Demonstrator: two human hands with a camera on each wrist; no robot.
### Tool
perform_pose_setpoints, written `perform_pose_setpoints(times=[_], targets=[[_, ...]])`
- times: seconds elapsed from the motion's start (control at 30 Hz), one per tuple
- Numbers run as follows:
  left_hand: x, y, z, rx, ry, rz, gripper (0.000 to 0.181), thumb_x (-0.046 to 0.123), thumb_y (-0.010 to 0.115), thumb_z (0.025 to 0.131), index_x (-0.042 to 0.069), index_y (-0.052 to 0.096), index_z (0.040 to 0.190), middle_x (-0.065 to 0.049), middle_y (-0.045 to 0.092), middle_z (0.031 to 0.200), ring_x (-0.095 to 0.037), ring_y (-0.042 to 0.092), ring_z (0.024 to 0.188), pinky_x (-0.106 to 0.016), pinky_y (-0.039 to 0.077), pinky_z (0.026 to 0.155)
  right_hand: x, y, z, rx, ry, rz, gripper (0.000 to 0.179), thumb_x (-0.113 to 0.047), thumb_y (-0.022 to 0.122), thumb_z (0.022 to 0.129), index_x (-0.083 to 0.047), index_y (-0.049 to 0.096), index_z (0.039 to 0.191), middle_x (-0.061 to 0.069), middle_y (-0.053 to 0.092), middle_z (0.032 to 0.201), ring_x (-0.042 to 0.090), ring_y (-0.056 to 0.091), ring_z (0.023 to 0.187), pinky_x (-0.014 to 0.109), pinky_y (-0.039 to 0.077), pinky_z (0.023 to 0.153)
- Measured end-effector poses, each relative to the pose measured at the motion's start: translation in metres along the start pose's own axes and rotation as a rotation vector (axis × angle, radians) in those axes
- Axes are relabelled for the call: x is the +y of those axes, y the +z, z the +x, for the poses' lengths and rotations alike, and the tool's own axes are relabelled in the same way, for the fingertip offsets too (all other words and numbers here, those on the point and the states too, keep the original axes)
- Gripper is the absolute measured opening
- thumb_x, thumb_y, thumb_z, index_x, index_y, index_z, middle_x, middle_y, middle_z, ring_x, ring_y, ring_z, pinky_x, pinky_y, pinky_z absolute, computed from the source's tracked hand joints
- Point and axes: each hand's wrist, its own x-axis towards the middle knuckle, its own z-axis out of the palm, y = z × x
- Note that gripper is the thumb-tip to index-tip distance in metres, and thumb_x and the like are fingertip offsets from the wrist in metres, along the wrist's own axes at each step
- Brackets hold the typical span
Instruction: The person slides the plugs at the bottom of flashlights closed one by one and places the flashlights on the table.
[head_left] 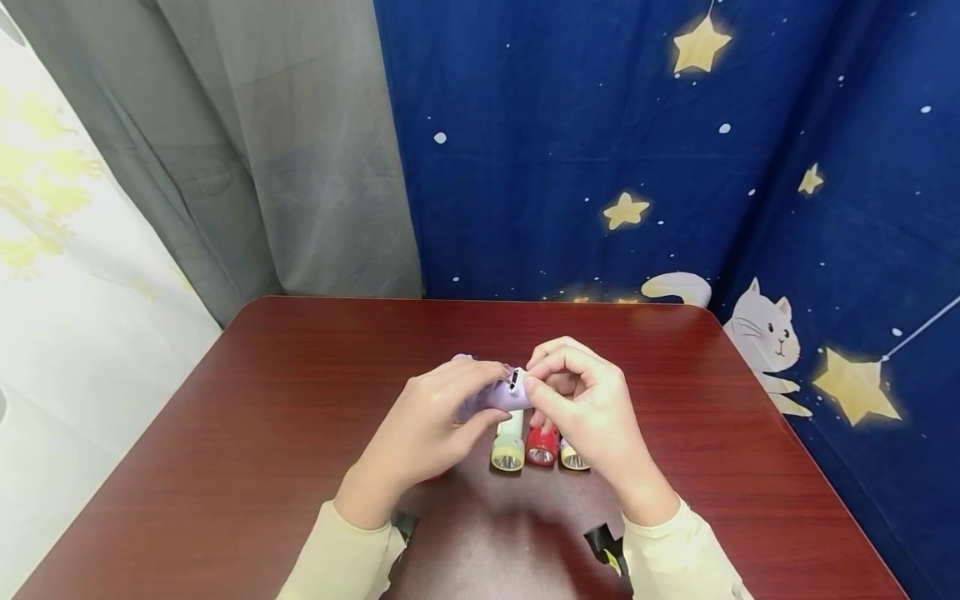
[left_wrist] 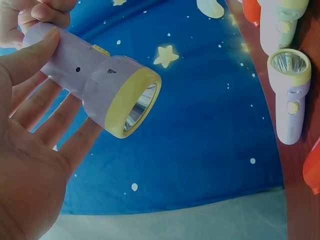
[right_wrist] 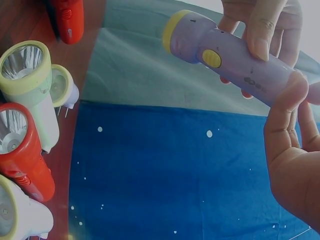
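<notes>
A purple flashlight [left_wrist: 70, 62] with a yellow rim and yellow switch is held up above the table. My left hand [head_left: 427, 417] grips its body, thumb on one side and fingers along the other, as the left wrist view shows. At its tail end, my right hand [head_left: 588, 400] pinches with thumb and fingertips. A slot in the tail end [head_left: 516, 381] faces me in the head view. The right wrist view shows the yellow switch [right_wrist: 211, 58] partway along the barrel and the right hand [right_wrist: 295, 140] round the tail.
Below the hands, a pale green flashlight [head_left: 508, 454], a red flashlight [head_left: 542, 447] and a yellow-rimmed one [head_left: 574, 457] stand in a row on the dark red table [head_left: 285, 433]. A purple flashlight [left_wrist: 290, 110] and another red one [right_wrist: 70, 22] lie nearby. Curtains [head_left: 525, 167] hang behind.
</notes>
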Motion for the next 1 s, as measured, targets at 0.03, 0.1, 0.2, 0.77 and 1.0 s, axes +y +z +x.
perform_pose_setpoints(times=[0.03,0.1,0.2,0.77,1.0], targets=[[0.0002,0.0,0.0,-0.002,-0.003,0.002,0.041,0.015,0.09,0.085,0.007,0.074,0.122,-0.003,0.079,0.116,-0.017,0.073,0.103,-0.034,0.062,0.098,-0.0001,-0.0001,-0.0001,-0.002,0.002,0.002,0.004,0.006,0.072,0.093,0.009,0.07,0.092,0.016,0.062,0.108,0.022,0.068,0.052,0.04,0.061,0.048],[0.0007,0.0002,0.0,-0.001,0.0,0.005,0.041,0.014,0.09,0.085,0.008,0.074,0.122,-0.003,0.079,0.116,-0.017,0.073,0.103,-0.033,0.062,0.097,-0.0001,-0.0007,-0.0001,-0.004,0.012,0.003,0.004,0.006,0.072,0.093,0.009,0.07,0.092,0.016,0.062,0.108,0.021,0.068,0.052,0.04,0.061,0.048],[0.0016,0.0004,0.0003,0.003,0.01,0.008,0.041,0.011,0.09,0.084,0.007,0.074,0.121,-0.003,0.08,0.115,-0.017,0.074,0.102,-0.034,0.062,0.095,-0.0006,-0.0014,-0.0001,-0.004,0.019,-0.002,0.003,0.009,0.07,0.092,0.007,0.07,0.091,0.017,0.063,0.108,0.021,0.068,0.051,0.04,0.06,0.047],[0.0029,0.002,0.0002,-0.006,0.016,0.034,0.041,0.011,0.09,0.083,0.007,0.075,0.121,-0.003,0.081,0.114,-0.017,0.075,0.102,-0.032,0.064,0.088,-0.001,-0.0026,-0.0005,0.011,0.039,-0.005,0.009,0.013,0.067,0.089,0.005,0.069,0.086,0.016,0.062,0.105,0.022,0.066,0.049,0.038,0.058,0.044],[0.003,0.0011,0.0001,0.0,0.013,0.007,0.041,0.013,0.091,0.083,0.007,0.076,0.121,-0.003,0.081,0.115,-0.016,0.075,0.101,-0.03,0.063,0.087,0.0,-0.0063,0.0026,-0.017,0.179,0.088,0.003,0.002,0.072,0.094,0.003,0.07,0.095,0.009,0.064,0.109,0.019,0.059,0.047,0.032,0.057,0.047]])
